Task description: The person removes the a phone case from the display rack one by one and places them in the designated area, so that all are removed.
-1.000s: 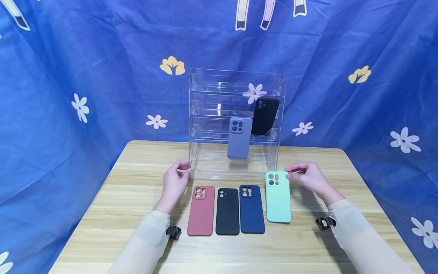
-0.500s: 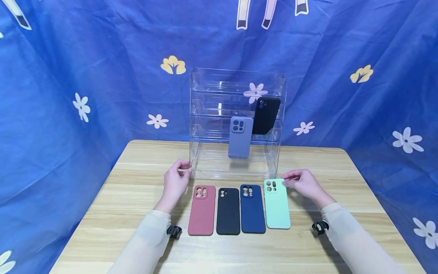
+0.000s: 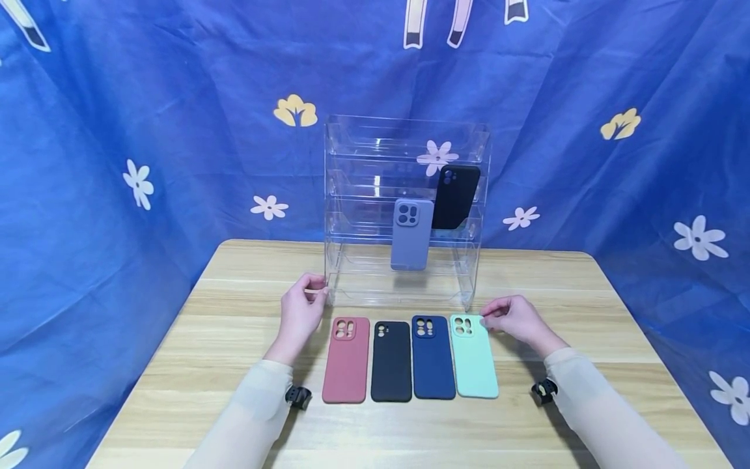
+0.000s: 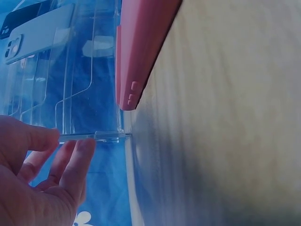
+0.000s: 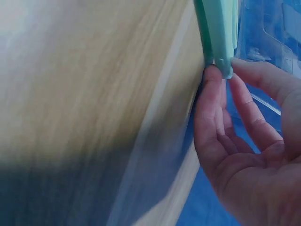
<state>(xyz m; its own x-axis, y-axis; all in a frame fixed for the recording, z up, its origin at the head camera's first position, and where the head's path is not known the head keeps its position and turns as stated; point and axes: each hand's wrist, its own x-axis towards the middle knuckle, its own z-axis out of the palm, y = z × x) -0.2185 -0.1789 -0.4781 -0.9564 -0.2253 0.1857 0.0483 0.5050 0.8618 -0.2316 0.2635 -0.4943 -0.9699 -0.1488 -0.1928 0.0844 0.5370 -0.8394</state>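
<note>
**Right hand pinches mint case, left hand grips clear rack**

Seen from the head, the mint phone case (image 3: 476, 365) lies at 5 o'clock from the clear rack (image 3: 404, 119), its camera end toward 12. The right hand (image 3: 518, 320) pinches its 1 o'clock corner between thumb and fingers; whether that corner touches the table (image 3: 205, 365), I cannot tell. At the rack's 8 o'clock corner, the left hand (image 3: 301, 314) pinches the side panel. From the mint case toward 9 o'clock run a navy case (image 3: 433, 365), a black case (image 3: 391, 368) and a pink case (image 3: 346, 365). The rack holds a lavender case (image 3: 411, 244) and, toward 3 o'clock, another black one (image 3: 457, 195).
</note>
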